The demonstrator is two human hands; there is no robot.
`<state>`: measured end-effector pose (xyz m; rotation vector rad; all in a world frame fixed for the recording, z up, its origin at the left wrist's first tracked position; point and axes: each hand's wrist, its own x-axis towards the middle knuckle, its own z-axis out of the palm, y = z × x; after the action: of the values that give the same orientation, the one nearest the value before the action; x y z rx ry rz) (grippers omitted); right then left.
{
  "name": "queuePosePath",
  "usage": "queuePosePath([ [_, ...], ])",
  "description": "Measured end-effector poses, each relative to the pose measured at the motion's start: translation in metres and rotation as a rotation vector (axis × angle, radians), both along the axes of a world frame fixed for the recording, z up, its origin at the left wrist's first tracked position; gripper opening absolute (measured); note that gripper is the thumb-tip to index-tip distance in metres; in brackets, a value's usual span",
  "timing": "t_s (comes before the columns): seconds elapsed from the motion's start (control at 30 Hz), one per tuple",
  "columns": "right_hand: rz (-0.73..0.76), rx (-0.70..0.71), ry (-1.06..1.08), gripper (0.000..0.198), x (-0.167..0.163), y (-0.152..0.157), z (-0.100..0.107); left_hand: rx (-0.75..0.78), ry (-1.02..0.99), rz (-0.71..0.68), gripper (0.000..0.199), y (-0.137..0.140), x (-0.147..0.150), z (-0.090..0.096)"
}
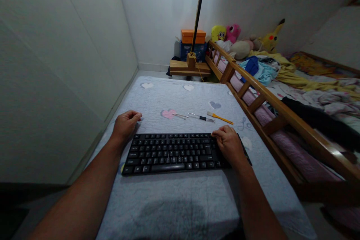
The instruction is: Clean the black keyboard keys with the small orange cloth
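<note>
A black keyboard (168,152) lies flat on the cloth-covered table in front of me. Just off its upper left corner, my left hand (126,124) rests with fingers curled in and nothing visible in them. Over the right part of the keyboard is my right hand (227,143), thumb and fingers pressed together near the upper edge; whatever may be between them is hidden. Its wrist and palm cover much of the number pad. Behind the keyboard lie two thin cotton swabs (180,116), a wire tool with a black grip (202,118) and a small brush with a yellow handle (221,117).
A pale blue cloth with hearts (152,101) covers the table. Along the right runs a wooden bed rail (260,90), with clothes and plush toys beyond it. A wall stands close on the left. At the back, a pole (198,11) rises from a wooden base (180,68) before stacked boxes.
</note>
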<state>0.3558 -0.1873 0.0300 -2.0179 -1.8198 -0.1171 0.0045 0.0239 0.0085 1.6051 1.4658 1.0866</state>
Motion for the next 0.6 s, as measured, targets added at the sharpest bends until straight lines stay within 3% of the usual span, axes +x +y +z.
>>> queuePosePath([
  [0.17, 0.008, -0.005, -0.02, 0.024, -0.006, 0.002, -0.002, -0.018, -0.022, 0.009, 0.02, -0.002, 0.002, 0.003],
  [0.6, -0.131, -0.022, -0.015, 0.024, 0.033, -0.011, -0.008, -0.008, 0.015, 0.003, 0.023, -0.002, 0.0, 0.0],
])
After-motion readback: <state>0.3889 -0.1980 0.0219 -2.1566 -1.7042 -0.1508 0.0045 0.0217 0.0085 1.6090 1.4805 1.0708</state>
